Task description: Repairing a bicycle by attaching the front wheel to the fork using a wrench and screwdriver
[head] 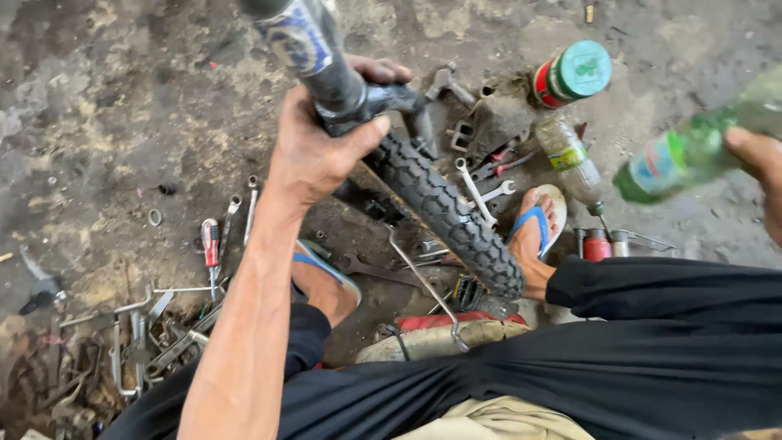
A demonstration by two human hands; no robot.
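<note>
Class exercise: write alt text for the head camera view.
A person's left hand grips a bicycle fork above a knobby tyre, while the right hand holds a green bottle. Wrenches litter the dirt floor.

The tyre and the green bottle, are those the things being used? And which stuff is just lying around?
In use:
left hand gripping the dark fork leg above the tyre
right hand holding the green bottle

Lying about:
red-handled screwdriver
spanners
clear bottle
green-lidded can
</note>
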